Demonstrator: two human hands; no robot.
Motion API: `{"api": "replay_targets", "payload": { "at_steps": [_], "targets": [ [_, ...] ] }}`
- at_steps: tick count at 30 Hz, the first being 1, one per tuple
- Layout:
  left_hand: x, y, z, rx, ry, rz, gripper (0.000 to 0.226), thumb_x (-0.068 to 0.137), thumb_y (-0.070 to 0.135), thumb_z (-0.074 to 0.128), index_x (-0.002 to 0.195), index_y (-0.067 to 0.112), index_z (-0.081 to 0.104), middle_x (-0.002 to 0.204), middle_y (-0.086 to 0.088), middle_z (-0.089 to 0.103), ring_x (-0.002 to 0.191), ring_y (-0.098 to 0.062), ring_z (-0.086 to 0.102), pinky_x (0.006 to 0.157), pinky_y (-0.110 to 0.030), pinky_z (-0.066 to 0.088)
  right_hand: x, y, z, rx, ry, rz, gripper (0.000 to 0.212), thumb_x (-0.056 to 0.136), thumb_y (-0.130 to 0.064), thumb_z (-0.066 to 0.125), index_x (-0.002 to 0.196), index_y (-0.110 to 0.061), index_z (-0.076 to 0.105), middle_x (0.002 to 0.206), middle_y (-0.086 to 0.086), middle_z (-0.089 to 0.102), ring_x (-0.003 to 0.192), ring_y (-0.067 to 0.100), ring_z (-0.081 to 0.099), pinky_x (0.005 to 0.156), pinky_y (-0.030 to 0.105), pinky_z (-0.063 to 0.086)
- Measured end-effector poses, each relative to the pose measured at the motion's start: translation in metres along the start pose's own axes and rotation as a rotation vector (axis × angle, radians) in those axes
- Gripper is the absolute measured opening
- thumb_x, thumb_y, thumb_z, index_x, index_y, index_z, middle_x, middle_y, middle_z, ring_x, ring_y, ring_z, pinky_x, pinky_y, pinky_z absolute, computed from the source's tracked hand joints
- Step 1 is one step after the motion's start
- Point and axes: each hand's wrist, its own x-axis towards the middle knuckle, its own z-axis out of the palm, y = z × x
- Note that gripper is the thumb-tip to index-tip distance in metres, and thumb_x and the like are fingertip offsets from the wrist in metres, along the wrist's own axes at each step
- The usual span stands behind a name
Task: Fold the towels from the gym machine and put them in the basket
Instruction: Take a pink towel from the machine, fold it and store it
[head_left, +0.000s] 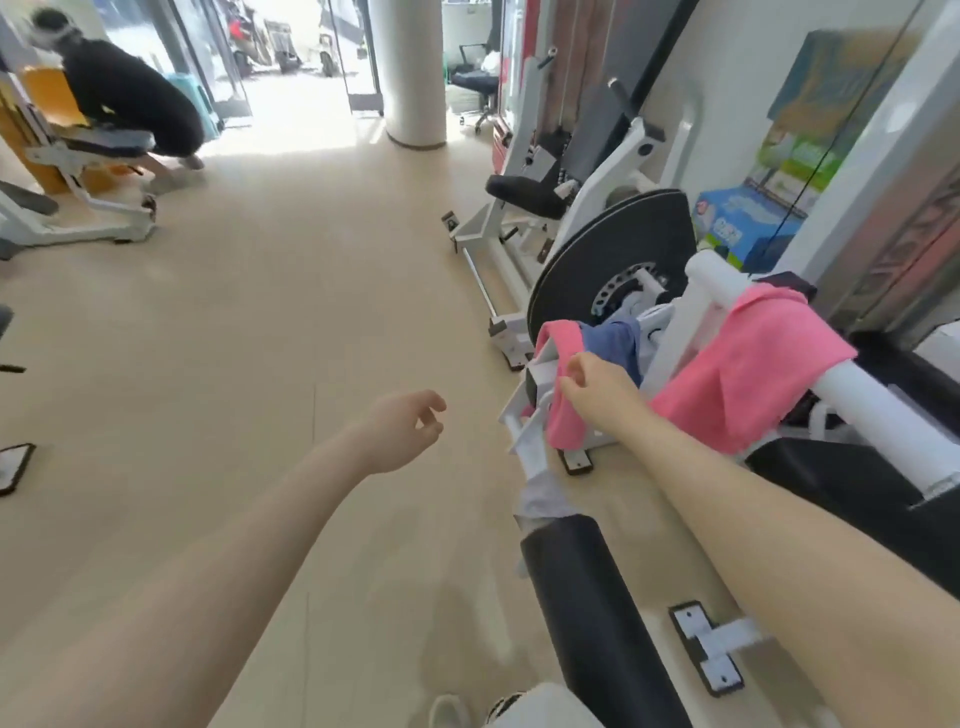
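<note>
Right hand (597, 384) pinching small pink towel (558, 400) on white gym machine (696, 312) at right, blue towel (613, 340) just behind, large pink towel (748, 364) draped over bar, left hand (405, 431) loosely curled, holding nothing, over floor (291, 291)

Two pink towels (748, 364) and a blue towel (613, 338), unfolded, draped over the white gym machine (711, 275)

- The right hand (597, 384) pinches a narrow pink towel (561, 410) hanging from the white gym machine (696, 322).
- A blue towel (613, 338) lies just behind it.
- 1 larger pink towel (748, 364) drapes over the machine's white bar.
- The left hand (405, 431) hovers over the floor (260, 322), fingers loosely curled, holding nothing.
- Another person (130, 98) bends over a machine far left.
</note>
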Motion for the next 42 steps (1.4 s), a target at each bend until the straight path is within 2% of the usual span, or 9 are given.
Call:
{"api": "replay_targets", "payload": {
  "at_steps": [7, 11, 14, 18, 23, 27, 31, 36, 42],
  "targets": [
    [0.172, 0.012, -0.012, 0.002, -0.146, 0.143, 0.033, 0.094, 0.02, 0.043, 0.126, 0.015, 0.05, 0.119, -0.003, 0.058, 0.099, -0.023, 0.055, 0.092, -0.03, 0.042, 0.11, 0.003, -0.008, -0.072, 0.021, 0.141, 0.032, 0.097, -0.014, 0.039, 0.125, -0.005, 0.051, 0.116, 0.013, 0.058, 0.107, 0.028, 0.055, 0.076, 0.027, 0.037],
    [0.263, 0.026, -0.007, 0.075, -0.229, 0.271, 0.033, 0.094, 0.019, 0.041, 0.125, 0.016, 0.051, 0.122, -0.002, 0.058, 0.105, -0.023, 0.056, 0.091, -0.028, 0.041, 0.181, 0.024, 0.015, -0.059, 0.027, 0.233, 0.045, 0.095, -0.03, 0.044, 0.134, -0.007, 0.04, 0.134, 0.012, 0.041, 0.123, 0.03, 0.043, 0.094, 0.038, 0.041],
    [0.33, 0.036, -0.003, 0.159, -0.334, 0.399, 0.031, 0.094, 0.018, 0.041, 0.123, 0.013, 0.053, 0.121, -0.004, 0.059, 0.102, -0.023, 0.056, 0.089, -0.029, 0.042, 0.232, 0.039, 0.041, -0.098, 0.055, 0.379, 0.039, 0.093, -0.031, 0.045, 0.124, -0.008, 0.047, 0.126, 0.012, 0.048, 0.111, 0.033, 0.051, 0.081, 0.037, 0.043],
    [0.413, 0.051, -0.006, 0.298, -0.522, 0.534, 0.031, 0.095, 0.016, 0.041, 0.124, 0.011, 0.051, 0.121, -0.008, 0.057, 0.104, -0.025, 0.055, 0.091, -0.032, 0.044, 0.275, 0.043, 0.057, -0.438, 0.046, 0.452, 0.037, 0.094, -0.035, 0.046, 0.117, -0.007, 0.05, 0.117, 0.011, 0.058, 0.109, 0.031, 0.053, 0.087, 0.037, 0.04],
    [0.469, 0.069, -0.003, 0.372, -0.688, 0.635, 0.035, 0.094, 0.016, 0.043, 0.129, 0.011, 0.047, 0.124, -0.007, 0.056, 0.108, -0.024, 0.053, 0.092, -0.031, 0.042, 0.304, 0.044, 0.062, -0.56, -0.015, 0.546, 0.031, 0.092, -0.003, 0.041, 0.123, -0.006, 0.045, 0.122, 0.01, 0.054, 0.113, 0.027, 0.049, 0.088, 0.033, 0.038],
    [0.489, 0.075, 0.005, 0.322, -0.79, 0.731, 0.037, 0.093, 0.019, 0.048, 0.129, 0.012, 0.048, 0.123, -0.007, 0.057, 0.109, -0.023, 0.054, 0.091, -0.027, 0.041, 0.3, 0.05, 0.043, -0.316, 0.021, 0.624, 0.03, 0.089, -0.005, 0.043, 0.116, -0.009, 0.055, 0.115, 0.01, 0.061, 0.106, 0.028, 0.054, 0.081, 0.037, 0.042],
    [0.491, 0.087, 0.005, 0.268, -0.952, 0.92, 0.05, 0.085, 0.037, 0.061, 0.13, 0.018, 0.048, 0.126, 0.002, 0.053, 0.114, -0.013, 0.049, 0.091, -0.018, 0.034, 0.276, 0.04, 0.017, 0.055, 0.208, 0.678, 0.012, 0.089, -0.009, 0.043, 0.082, -0.015, 0.051, 0.082, 0.006, 0.059, 0.074, 0.022, 0.052, 0.059, 0.031, 0.033],
    [0.476, 0.11, 0.0, 0.132, -1.084, 1.074, 0.065, 0.064, 0.057, 0.062, 0.118, 0.022, 0.052, 0.11, 0.007, 0.059, 0.103, -0.011, 0.055, 0.094, -0.029, 0.044, 0.25, 0.019, -0.02, 0.92, 0.548, 0.682, 0.026, 0.094, -0.005, 0.041, 0.08, -0.018, 0.059, 0.079, 0.003, 0.06, 0.073, 0.012, 0.056, 0.071, 0.025, 0.045],
    [0.448, 0.15, -0.016, -0.291, -1.145, 0.909, 0.014, 0.07, 0.032, 0.062, 0.082, 0.027, 0.06, 0.078, 0.012, 0.063, 0.076, -0.009, 0.058, 0.076, -0.027, 0.048, 0.214, 0.008, -0.053, 1.335, 0.652, 0.535, 0.023, 0.089, -0.014, 0.044, 0.09, -0.011, 0.067, 0.086, 0.002, 0.072, 0.083, 0.013, 0.068, 0.079, 0.027, 0.054]
  ]
}}
